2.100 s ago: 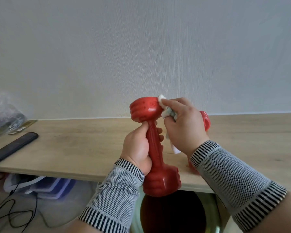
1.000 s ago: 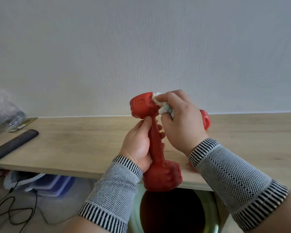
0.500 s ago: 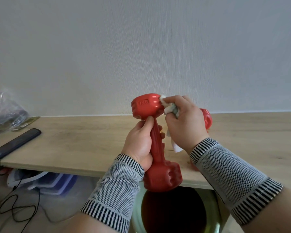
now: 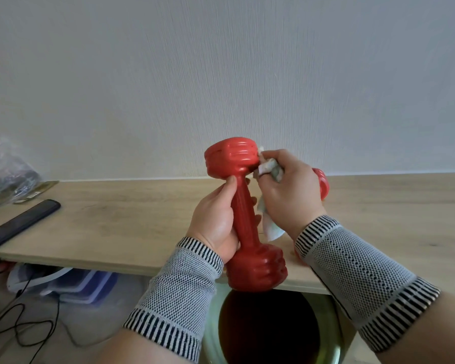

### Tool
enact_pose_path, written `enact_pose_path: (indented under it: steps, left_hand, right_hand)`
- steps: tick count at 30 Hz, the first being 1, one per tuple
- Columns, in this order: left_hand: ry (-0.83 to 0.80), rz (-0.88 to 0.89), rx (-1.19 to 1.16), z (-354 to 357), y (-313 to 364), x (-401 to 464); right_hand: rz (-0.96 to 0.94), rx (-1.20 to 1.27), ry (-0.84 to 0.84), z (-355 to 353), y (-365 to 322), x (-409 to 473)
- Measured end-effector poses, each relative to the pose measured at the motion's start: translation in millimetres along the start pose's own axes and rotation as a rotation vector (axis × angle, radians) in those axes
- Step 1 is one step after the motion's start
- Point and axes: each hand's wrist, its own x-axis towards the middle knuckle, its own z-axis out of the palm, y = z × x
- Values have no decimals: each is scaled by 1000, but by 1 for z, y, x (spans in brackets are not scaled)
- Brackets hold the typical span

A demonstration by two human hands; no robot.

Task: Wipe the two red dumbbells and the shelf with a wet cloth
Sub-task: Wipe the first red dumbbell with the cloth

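Left hand (image 4: pixel 216 219) grips the upright first dumbbell (image 4: pixel 243 214), right hand (image 4: pixel 286 190) pinches the cloth (image 4: pixel 269 168) against its head; second dumbbell (image 4: pixel 322 182) and shelf (image 4: pixel 116 219) judged outstanding

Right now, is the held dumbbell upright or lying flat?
Upright: the left hand grips the dumbbell by its handle, one head above the other.

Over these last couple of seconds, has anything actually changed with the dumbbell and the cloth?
Little. The right hand has slid the crumpled white wet cloth from the top of the upright red plastic dumbbell's upper head down to its side, and the head has turned slightly. The left hand still grips the handle; the second red dumbbell stays behind on the wooden shelf.
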Motion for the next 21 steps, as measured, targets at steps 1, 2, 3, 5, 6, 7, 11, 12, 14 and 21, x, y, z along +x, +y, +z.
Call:
enact_pose_path:
  steps: [1,2,3,5,6,7,11,12,14,21]
  left_hand:
    - [15,13,-6,-1,1,1]
    - [27,21,-19,-2,2,3]
    - [36,26,-33,-2,4,3]
    - [29,12,-45,-3,5,3]
    - [22,-6,-42,-3,6,2]
    - [20,-22,-35,-2,5,1]
    - [14,-42,-23,-1,2,-2]
    - [9,-37,-30,-1,2,-2]
    - [10,-22,-44,-1,4,-1]
    - [55,-44,-40,-4,0,3]
  right_hand:
    - [-83,-21,22,0,-3,-2]
    - [-158,-33,34,1,-6,-3]
    - [-212,-42,31,1,-7,-3]
    - [-221,-49,-2,2,-6,-4]
    - [-176,-47,-27,2,-3,-3]
    - [-113,-51,-58,2,-1,-2]
    - [-6,-81,-64,5,2,-4]
    - [-25,-83,-45,5,0,-5]
    - [-95,-80,0,6,-7,-8]
    - [-449,-156,27,12,-17,-10]
